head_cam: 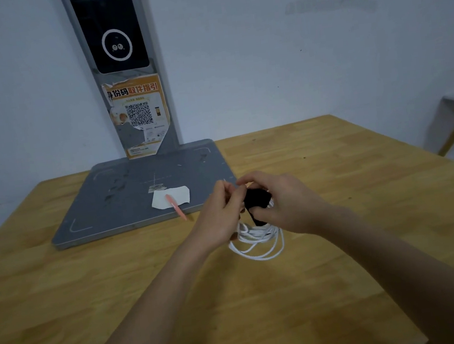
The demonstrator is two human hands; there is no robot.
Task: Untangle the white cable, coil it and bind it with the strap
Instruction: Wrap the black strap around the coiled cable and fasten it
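While the white cable (256,239) hangs coiled above the near-centre of the wooden table (332,160), the left hand (219,215) pinches its top and the right hand (283,205) grips the black strap (256,199) (partly hidden). Binding likely wants the strap drawn snug, loops gathered. Far left: grey base plate (126,194), paper scrap (170,196), pink pen (178,210); pale wall (291,51) behind.

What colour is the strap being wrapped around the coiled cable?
Black, a soft band held between both hands over the coiled white cable; head view.
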